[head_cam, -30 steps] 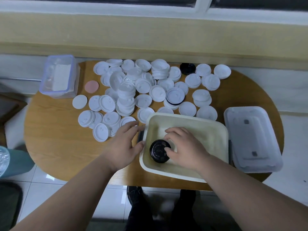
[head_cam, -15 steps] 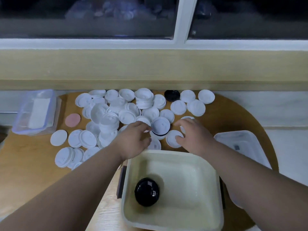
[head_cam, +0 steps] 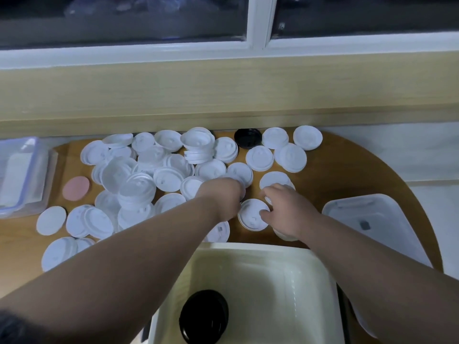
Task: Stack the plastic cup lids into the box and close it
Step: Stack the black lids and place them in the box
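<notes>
Nearest us, below both wrists, we list the cream box [head_cam: 320, 269], open, with one black lid [head_cam: 203, 316] lying inside toward its left wall. Past its far rim, the right hand [head_cam: 285, 209] is curled, its thumb lying on a white lid [head_cam: 250, 216]; we cannot tell whether the grip is closed. That white lid sits between the two hands. The left hand [head_cam: 222, 197] is bent knuckles-up over the heap of white lids [head_cam: 149, 175], its fingertips hidden, so we cannot tell its hold. Right of the right hand lies the box's cover [head_cam: 372, 219], flat on the table [head_cam: 347, 165]. Well left of the left hand are a pink disc [head_cam: 75, 188] and a clear container [head_cam: 19, 175]. Beyond both hands sits a second black lid [head_cam: 248, 138].
</notes>
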